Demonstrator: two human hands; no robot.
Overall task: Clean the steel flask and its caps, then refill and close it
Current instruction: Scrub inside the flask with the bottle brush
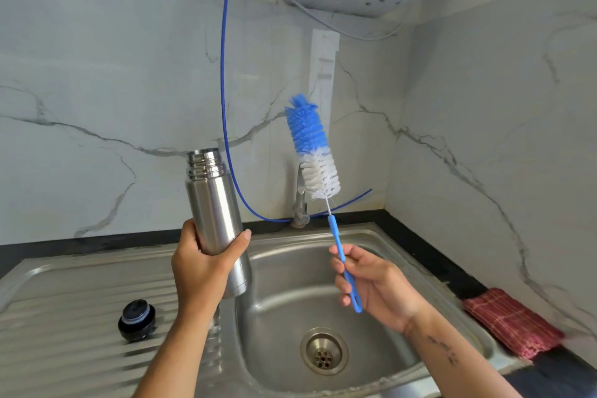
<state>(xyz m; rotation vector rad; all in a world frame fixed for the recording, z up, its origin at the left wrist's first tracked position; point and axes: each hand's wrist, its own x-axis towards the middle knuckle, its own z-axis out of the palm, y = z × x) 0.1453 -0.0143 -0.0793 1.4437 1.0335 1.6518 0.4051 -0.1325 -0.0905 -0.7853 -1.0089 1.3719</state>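
Steel flask (214,203) near-upright, open mouth up.

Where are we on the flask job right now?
Done: the flask is open, and one black cap lies on the drainboard. In hand: the left hand holds the flask upright; the right hand holds the brush outside it. Left: scrubbing, cleaning caps, refilling, closing. The tap shows no water running.

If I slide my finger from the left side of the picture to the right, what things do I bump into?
Black cap on the drainboard → left hand gripping the steel flask → tap → bottle brush → right hand holding the brush's handle → red checked cloth.
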